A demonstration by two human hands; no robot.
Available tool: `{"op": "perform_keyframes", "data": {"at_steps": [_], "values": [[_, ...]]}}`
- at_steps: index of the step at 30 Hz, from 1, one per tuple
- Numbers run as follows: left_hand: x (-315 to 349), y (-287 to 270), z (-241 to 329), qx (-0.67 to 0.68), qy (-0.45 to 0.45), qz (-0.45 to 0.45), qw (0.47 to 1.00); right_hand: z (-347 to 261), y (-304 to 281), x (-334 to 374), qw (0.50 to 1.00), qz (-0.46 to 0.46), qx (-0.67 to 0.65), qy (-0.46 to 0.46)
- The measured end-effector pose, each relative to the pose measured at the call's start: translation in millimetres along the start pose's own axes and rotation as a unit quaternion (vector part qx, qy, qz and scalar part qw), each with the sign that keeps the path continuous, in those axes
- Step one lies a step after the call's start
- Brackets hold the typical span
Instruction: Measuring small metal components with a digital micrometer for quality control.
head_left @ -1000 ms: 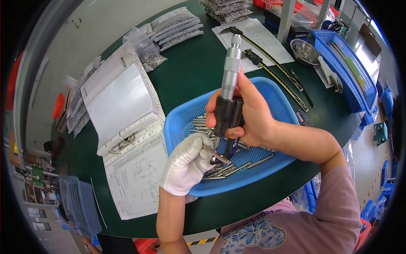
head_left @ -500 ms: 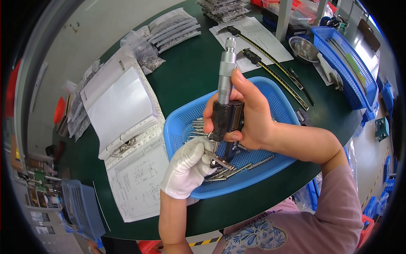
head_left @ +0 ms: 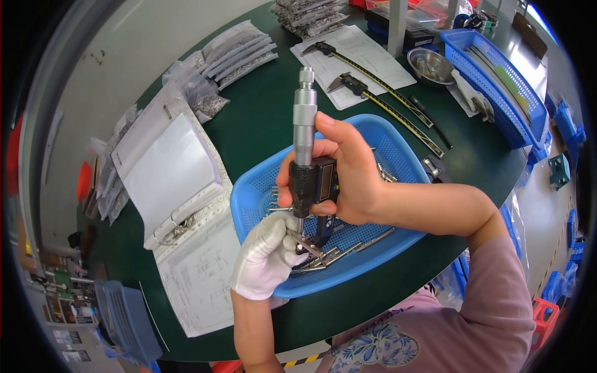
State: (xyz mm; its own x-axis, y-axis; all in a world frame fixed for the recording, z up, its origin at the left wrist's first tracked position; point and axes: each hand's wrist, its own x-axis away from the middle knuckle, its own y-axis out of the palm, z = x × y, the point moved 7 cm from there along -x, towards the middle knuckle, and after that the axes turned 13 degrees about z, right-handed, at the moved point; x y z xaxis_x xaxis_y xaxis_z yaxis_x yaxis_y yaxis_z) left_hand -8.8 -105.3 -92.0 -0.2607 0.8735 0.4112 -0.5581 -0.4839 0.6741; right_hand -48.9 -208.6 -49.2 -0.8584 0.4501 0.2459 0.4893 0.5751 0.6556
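My bare right hand (head_left: 348, 168) is closed round a digital micrometer (head_left: 304, 133), its silver thimble pointing up and away, with thumb against the barrel. In my white-gloved left hand (head_left: 264, 256) a thin metal pin (head_left: 306, 244) is pinched between the fingers. That pin lies at the micrometer's jaws; whether both jaws touch it I cannot tell. Both hands are above a blue perforated basket (head_left: 388, 133). Several loose metal pins (head_left: 376, 239) lie in the basket, partly hidden by my hands.
An open ring binder (head_left: 165, 168) with drawings lies to the left. Behind are bags of small metal parts (head_left: 242, 53). Two calipers (head_left: 392, 115) and a metal bowl (head_left: 430, 66) lie to the far right, near another blue basket (head_left: 497, 81) holding papers.
The whole scene has shifted slightly left in view. The micrometer stands more upright and a bit lower. Both hands keep their holds on the micrometer and the pin.
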Motion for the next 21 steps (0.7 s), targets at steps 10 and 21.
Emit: {"op": "perform_keyframes", "data": {"at_steps": [10, 21], "values": [[-4, 3, -2, -0.028, -0.004, 0.016, 0.999, 6, -15, -2, 0.996, 0.082, -0.011, 0.014], [-25, -5, 2, 0.023, 0.026, 0.011, 0.999, -10, -38, -27, 0.990, -0.016, 0.099, -0.098]]}}
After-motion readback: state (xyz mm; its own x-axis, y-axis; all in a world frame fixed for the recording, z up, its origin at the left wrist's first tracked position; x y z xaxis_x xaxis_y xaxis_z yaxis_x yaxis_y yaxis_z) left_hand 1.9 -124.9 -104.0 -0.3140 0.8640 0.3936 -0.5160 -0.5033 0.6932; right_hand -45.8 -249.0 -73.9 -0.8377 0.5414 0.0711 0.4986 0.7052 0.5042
